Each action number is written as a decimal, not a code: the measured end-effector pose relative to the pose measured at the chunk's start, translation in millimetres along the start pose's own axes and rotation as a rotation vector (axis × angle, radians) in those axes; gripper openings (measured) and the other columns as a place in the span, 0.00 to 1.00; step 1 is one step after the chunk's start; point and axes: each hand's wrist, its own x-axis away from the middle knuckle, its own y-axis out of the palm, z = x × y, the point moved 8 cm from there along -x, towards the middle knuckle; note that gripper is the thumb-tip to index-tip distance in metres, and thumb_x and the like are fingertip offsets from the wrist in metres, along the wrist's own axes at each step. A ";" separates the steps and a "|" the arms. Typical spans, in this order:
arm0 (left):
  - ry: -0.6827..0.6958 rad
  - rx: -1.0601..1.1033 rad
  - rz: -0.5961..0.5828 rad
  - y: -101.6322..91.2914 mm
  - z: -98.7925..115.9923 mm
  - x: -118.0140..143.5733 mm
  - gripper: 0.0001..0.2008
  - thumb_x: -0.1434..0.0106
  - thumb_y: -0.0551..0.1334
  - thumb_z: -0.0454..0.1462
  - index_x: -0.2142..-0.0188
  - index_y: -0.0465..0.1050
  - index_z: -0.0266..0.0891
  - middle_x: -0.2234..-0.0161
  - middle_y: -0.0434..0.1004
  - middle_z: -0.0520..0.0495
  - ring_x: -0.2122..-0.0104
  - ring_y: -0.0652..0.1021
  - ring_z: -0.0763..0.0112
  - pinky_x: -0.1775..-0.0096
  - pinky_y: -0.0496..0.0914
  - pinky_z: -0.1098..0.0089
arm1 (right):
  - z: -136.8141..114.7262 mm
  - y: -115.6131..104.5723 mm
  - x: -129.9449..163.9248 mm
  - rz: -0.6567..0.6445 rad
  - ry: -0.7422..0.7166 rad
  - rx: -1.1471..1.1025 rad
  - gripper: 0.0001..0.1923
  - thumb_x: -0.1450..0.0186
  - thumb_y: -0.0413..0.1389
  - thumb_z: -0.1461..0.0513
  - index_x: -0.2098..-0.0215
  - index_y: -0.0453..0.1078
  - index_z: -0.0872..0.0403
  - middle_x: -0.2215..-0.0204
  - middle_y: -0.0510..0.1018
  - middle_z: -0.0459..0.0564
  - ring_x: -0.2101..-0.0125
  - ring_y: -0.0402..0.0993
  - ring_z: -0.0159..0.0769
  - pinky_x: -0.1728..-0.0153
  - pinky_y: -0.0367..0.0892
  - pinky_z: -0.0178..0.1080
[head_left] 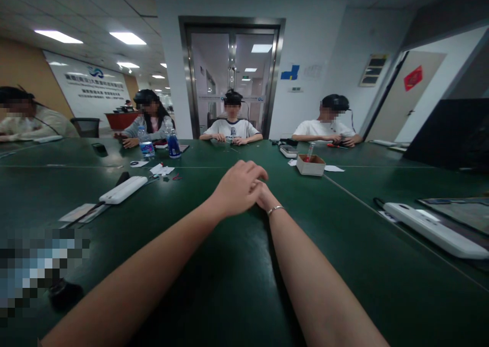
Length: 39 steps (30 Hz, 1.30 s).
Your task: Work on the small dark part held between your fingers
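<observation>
Resting on the dark green bench [237,286], our two forearms run forward and meet near the middle of the view. Our left hand [239,189] lies on top of our right hand [265,196] and covers most of it. The fingers of the left hand are loosely curled over the right one, not clenched, and we see nothing held in them. The right hand is mostly hidden, so we cannot tell if it is closed or if it holds something. A thin bracelet [275,210] sits on the right wrist.

At 10 o'clock from the hands, a white power strip [123,189] lies on the bench, and some small paper pieces [162,170] are a little beyond it. Further at 10 o'clock stand two water bottles [173,144], close to each other. At 1 o'clock there is a small cardboard box [310,164] with a red-tipped thing standing in it. At 4 o'clock, near the bench edge, a second white power strip [435,230] lies beside a flat tablet [458,212].

Other people sit on the far side of the bench, from 10 to 1 o'clock, with their own hands resting on it, well apart from ours. Behind them is a glass door [232,77].
</observation>
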 end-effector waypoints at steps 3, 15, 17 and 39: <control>-0.434 -0.091 -0.008 36.6 -102.6 4.5 0.11 0.42 0.57 0.37 0.59 0.69 0.40 0.58 0.71 0.40 0.54 0.68 0.57 0.49 0.60 0.57 | 0.7 0.0 0.7 0.011 0.035 -0.031 0.06 0.41 0.56 0.72 0.65 0.69 0.58 0.74 0.76 0.48 0.77 0.75 0.30 0.73 0.73 0.31; -0.836 0.430 0.066 110.3 -185.0 62.8 0.18 0.36 0.47 0.45 0.64 0.72 0.40 0.64 0.76 0.45 0.64 0.75 0.67 0.61 0.66 0.69 | 1.6 10.8 3.5 -0.045 0.085 0.086 0.08 0.39 0.53 0.75 0.64 0.69 0.60 0.72 0.77 0.51 0.78 0.76 0.30 0.75 0.73 0.29; -0.821 0.423 0.044 111.3 -184.6 64.4 0.18 0.36 0.47 0.46 0.65 0.71 0.40 0.69 0.76 0.47 0.69 0.74 0.68 0.63 0.66 0.69 | 1.1 11.7 3.9 -0.044 0.086 0.090 0.08 0.39 0.52 0.75 0.64 0.68 0.60 0.72 0.77 0.51 0.78 0.76 0.30 0.75 0.73 0.28; -0.801 0.406 0.145 103.5 -190.8 66.9 0.11 0.38 0.51 0.38 0.60 0.70 0.42 0.65 0.74 0.48 0.69 0.73 0.71 0.67 0.66 0.71 | -1.7 11.9 3.6 0.044 0.068 0.102 0.08 0.39 0.52 0.76 0.64 0.67 0.61 0.78 0.75 0.49 0.81 0.75 0.30 0.78 0.73 0.28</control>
